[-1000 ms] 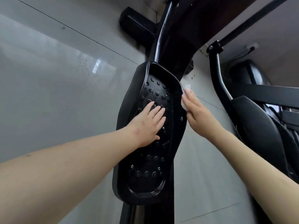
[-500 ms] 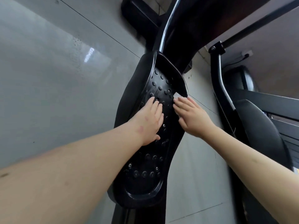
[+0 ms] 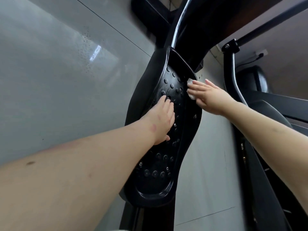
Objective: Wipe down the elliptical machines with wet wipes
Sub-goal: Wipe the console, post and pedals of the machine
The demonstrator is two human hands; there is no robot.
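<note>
No brand, label or readable writing on any visible surface.

Black elliptical foot pedal (image 3: 160,164), studded with round raised bumps, fills the centre of the head view; raised lip runs round its edge.

Left hand (image 3: 160,120): arm reaches in from lower left, palm flat on the studded face about mid-pedal. Fingers straight, close together, tips pointing toward the pedal's far end. Nothing held in it.

Right hand (image 3: 210,97): arm comes in from the right, wrist roughly level. Fingers extended and pressed together over a white wet wipe (image 3: 190,88), holding it against the pedal's right rim near the far end. Wipe is bunched; only small parts show at the fingertips and below the fingers. Thumb not visible, so cannot tell whether it grips the wipe from beneath.

Background: glossy grey tiled floor (image 3: 58,80) with a bright window reflection and small dark specks. 2nd black pedal (image 3: 266,117) and a curved black crank arm (image 3: 233,77) at right, well apart from both hands.
</note>
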